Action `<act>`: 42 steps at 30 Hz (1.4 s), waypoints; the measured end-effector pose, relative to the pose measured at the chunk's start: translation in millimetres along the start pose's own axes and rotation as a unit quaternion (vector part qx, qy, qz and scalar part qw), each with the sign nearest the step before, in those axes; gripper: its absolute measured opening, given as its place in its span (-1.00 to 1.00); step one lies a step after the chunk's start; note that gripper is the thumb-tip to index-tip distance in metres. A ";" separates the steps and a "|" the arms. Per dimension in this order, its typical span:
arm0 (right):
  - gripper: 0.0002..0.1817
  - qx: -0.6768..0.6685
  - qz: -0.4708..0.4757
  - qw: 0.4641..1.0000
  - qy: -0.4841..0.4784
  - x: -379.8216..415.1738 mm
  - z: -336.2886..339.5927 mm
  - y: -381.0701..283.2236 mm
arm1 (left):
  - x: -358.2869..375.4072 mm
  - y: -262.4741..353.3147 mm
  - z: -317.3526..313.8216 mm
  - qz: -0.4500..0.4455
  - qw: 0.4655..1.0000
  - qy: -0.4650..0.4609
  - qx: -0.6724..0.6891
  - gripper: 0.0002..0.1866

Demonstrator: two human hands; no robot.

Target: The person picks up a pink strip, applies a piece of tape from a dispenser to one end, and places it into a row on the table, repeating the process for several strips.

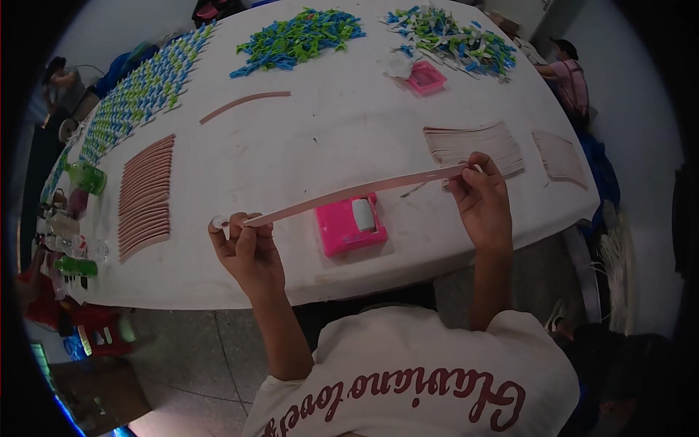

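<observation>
A long pale pink strip [349,191] is stretched between my two hands above the table. My left hand [251,251] pinches its left end between thumb and fingers, and a small whitish round piece [220,221] shows at the fingertips. At the other end, my right hand [484,200] pinches the strip with thumb and forefinger. Just below the strip's middle sits a bright pink box with a white roller [362,215]. Behind my right hand lies a stack of pale pink strips [480,144], partly covered by that hand.
Rolled-looking pink strips [145,197] lie in a column at left. One loose strip [244,104] is farther back. Piles of coloured clips [302,36] and a pink basket [426,78] stand at the back. Bottles [86,177] crowd the left edge. Another person [568,80] is at right.
</observation>
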State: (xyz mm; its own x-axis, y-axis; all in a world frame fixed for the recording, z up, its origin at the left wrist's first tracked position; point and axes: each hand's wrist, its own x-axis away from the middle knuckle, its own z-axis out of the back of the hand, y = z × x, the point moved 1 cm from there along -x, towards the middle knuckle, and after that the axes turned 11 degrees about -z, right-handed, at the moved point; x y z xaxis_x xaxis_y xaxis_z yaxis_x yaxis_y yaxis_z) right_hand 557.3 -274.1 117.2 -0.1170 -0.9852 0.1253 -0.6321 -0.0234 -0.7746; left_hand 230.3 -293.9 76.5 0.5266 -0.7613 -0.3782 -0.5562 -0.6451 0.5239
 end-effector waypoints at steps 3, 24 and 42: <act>-0.76 -0.004 -0.120 0.990 -0.070 -13.1 -5.0 -0.2 | -8.1 9.0 19.6 0.027 0.999 0.027 -0.003 -0.63; -0.80 0.373 -0.033 0.883 -0.282 -190.2 -98.0 114.0 | -155.5 15.2 117.7 -0.005 0.913 -0.101 -0.395 -0.64; -0.77 0.603 0.151 0.769 -0.147 -281.7 -129.7 192.5 | -269.1 -68.6 156.5 0.005 0.794 -0.114 -0.597 -0.57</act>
State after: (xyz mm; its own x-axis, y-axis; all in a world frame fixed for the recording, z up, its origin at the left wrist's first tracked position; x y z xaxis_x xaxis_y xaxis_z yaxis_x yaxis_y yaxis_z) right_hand 369.2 21.0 13.2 0.1712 -0.9684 -0.1814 0.5811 0.2479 -0.7751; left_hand 26.1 -55.0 22.9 0.3208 -0.8453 -0.4272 0.5177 -0.2212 0.8265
